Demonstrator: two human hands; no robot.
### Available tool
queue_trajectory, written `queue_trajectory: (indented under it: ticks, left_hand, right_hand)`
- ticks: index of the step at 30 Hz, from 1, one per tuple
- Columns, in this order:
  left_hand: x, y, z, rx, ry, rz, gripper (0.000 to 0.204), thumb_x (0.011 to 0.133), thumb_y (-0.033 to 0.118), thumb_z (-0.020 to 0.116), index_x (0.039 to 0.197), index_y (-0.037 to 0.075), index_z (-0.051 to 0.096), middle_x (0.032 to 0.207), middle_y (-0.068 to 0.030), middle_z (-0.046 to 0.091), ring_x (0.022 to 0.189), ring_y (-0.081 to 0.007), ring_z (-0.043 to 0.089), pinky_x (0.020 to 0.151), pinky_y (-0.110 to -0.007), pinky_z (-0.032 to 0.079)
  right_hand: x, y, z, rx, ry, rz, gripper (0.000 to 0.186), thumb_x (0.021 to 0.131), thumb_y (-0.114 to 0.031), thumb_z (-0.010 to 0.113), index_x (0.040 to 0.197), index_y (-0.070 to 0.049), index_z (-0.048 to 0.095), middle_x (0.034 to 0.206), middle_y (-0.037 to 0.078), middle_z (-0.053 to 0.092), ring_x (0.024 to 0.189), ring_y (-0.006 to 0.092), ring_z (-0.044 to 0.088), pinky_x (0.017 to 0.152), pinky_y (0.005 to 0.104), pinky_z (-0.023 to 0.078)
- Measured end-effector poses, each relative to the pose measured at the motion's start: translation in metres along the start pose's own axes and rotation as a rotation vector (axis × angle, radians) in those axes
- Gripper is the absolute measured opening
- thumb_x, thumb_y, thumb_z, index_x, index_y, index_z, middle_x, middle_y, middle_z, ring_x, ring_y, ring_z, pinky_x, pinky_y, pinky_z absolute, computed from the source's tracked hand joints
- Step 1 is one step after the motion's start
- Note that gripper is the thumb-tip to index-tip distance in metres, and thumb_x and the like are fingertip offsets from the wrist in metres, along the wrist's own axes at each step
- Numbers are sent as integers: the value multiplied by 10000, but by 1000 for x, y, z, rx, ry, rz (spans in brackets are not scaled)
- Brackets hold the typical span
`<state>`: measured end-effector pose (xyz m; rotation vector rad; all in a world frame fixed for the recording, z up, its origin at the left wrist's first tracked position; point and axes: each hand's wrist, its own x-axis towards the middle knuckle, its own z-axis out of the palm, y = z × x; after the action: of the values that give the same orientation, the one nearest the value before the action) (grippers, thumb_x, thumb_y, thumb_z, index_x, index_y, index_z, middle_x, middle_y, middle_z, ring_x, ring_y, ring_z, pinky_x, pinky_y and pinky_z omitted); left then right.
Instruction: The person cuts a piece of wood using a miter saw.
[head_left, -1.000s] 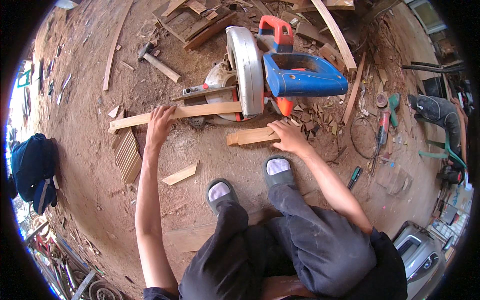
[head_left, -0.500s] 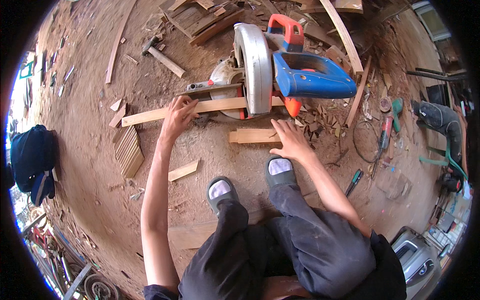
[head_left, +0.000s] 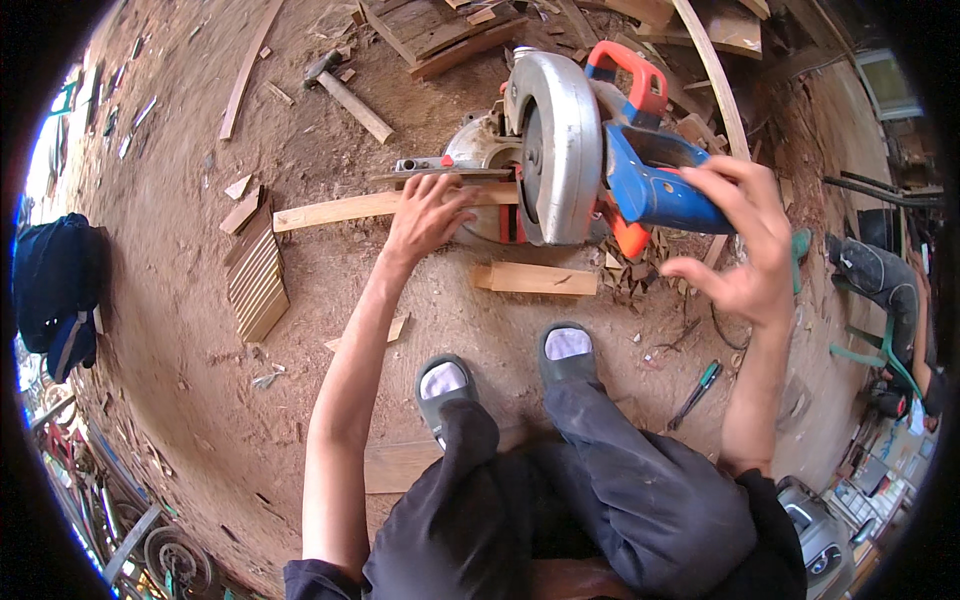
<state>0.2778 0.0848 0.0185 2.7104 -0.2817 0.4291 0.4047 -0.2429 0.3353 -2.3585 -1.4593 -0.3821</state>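
Note:
A mitre saw [head_left: 565, 150] with a silver blade guard, blue handle [head_left: 665, 190] and red carrying grip stands on the ground before me. A long wooden strip [head_left: 335, 208] lies across its base, against the metal fence. My left hand [head_left: 428, 218] lies over this strip close to the fence, fingers bent across it, left of the blade guard. My right hand [head_left: 750, 235] is at the end of the blue handle, its fingers over the top and its thumb spread well apart. Below the saw lies a short wooden block [head_left: 535, 279].
A stack of cut wooden pieces [head_left: 258, 285] lies at left, near a hammer [head_left: 348, 97]. Small offcuts [head_left: 640, 275] are heaped right of the block. My sandalled feet are close in front, with a green-and-black pen-like tool [head_left: 695, 395] to their right. Planks lie behind the saw.
My right hand has risen from beside the short block to the saw's blue handle. My left hand has shifted right along the strip, nearer the blade guard. The whole view has shifted.

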Motion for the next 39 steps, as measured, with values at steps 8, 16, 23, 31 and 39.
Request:
queue_trajectory:
  ticks: [8,16,23,31,39]
  left_hand:
    - [21,1,8,15,11,105,212,865,226,734,1070,187,693,1276,-13,578,1252,-222,529,1134,-463,358]
    - [22,-3,12,-192,67,8,101,893,228,760,985,200,733,1198,14,596,1176,-236,550,1045,-445,367]
    - [23,-3,12,-94,97,37,122,908,315,755,986,222,745,1167,31,598,1149,-218,557,1040,-423,375]
    - [21,-5,13,-159,97,11,122,924,316,758,991,213,762,1178,27,613,1157,-225,559,1041,-428,376]
    - [20,-6,12,-164,59,7,149,895,283,790,1028,214,785,1203,21,621,1190,-241,558,1061,-450,367]
  right_hand:
    - [22,4,23,93,-332,168,766,558,-610,975,1057,-93,709,918,111,759,801,352,756,694,428,580]
    - [3,-16,31,-24,-345,262,646,571,-515,966,1014,-131,692,855,66,744,760,322,747,655,424,561]
    - [-60,-32,75,-52,-249,197,525,747,-456,848,1069,-69,699,822,82,688,713,285,702,641,409,523]
    - [-103,-45,116,-97,-196,205,407,753,-301,799,1037,-37,678,819,122,667,712,328,675,656,426,512]
    - [-105,-44,118,-82,-185,202,423,736,-314,809,1019,-26,681,829,130,678,712,334,677,656,423,518]
